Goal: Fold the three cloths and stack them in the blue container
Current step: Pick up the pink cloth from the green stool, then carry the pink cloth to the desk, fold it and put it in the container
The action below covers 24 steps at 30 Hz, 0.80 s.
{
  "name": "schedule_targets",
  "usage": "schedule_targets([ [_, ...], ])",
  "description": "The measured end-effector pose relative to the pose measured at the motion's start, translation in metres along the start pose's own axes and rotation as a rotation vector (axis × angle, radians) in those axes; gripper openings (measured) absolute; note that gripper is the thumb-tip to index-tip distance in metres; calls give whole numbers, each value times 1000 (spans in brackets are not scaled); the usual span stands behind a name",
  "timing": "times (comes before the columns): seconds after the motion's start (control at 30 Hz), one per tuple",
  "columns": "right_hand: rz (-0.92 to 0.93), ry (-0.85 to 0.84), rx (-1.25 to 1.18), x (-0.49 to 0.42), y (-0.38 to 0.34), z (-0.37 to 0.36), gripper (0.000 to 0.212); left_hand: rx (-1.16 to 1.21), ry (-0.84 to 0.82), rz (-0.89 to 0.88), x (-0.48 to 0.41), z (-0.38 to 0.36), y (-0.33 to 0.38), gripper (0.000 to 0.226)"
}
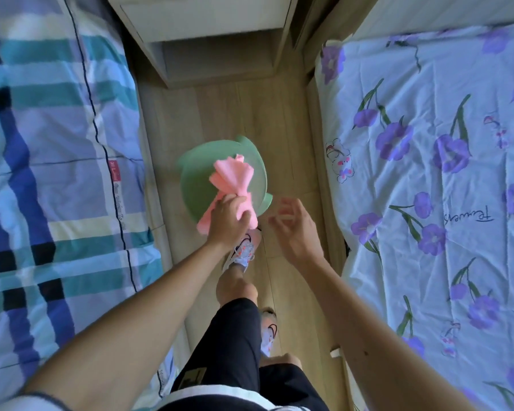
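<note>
My left hand (230, 218) is shut on a bunched pink cloth (232, 175), holding it above a round green stool (196, 182) that stands on the wooden floor between two beds. The cloth's loose ends fan out over the stool's seat. My right hand (293, 223) hovers just to the right of the cloth, fingers spread, holding nothing. No blue container and no other cloths are in view.
A bed with a blue and teal plaid cover (51, 173) lies on the left, and a bed with a purple flower sheet (436, 173) on the right. A pale wooden cabinet (208, 40) stands at the far end of the narrow aisle. My legs and sneakers (244, 250) are below the hands.
</note>
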State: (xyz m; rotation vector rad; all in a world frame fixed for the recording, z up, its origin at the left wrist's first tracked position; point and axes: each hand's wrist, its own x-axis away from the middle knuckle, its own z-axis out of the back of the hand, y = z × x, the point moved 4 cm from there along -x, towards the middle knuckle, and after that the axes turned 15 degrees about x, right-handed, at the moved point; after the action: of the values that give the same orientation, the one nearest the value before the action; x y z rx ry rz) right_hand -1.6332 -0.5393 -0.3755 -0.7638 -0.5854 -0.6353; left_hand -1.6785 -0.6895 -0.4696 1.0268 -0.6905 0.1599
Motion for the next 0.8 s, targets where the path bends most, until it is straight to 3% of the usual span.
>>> schedule_targets([
  [0.2, -71, 161, -180, 58, 20, 56, 54, 123, 17, -244, 64, 1, 89, 23],
  [0.37, -123, 339, -376, 120, 47, 102, 58, 143, -64, -390, 112, -10, 161, 28],
  [0.47, -181, 490, -518, 172, 75, 132, 58, 162, -176, -484, 149, -37, 208, 18],
  [0.57, -233, 641, -644, 222, 103, 146, 45, 152, -300, -558, 191, -69, 241, 7],
  [0.8, -343, 990, -892, 340, 178, 164, 39, 142, -604, -672, 302, -152, 294, 20],
])
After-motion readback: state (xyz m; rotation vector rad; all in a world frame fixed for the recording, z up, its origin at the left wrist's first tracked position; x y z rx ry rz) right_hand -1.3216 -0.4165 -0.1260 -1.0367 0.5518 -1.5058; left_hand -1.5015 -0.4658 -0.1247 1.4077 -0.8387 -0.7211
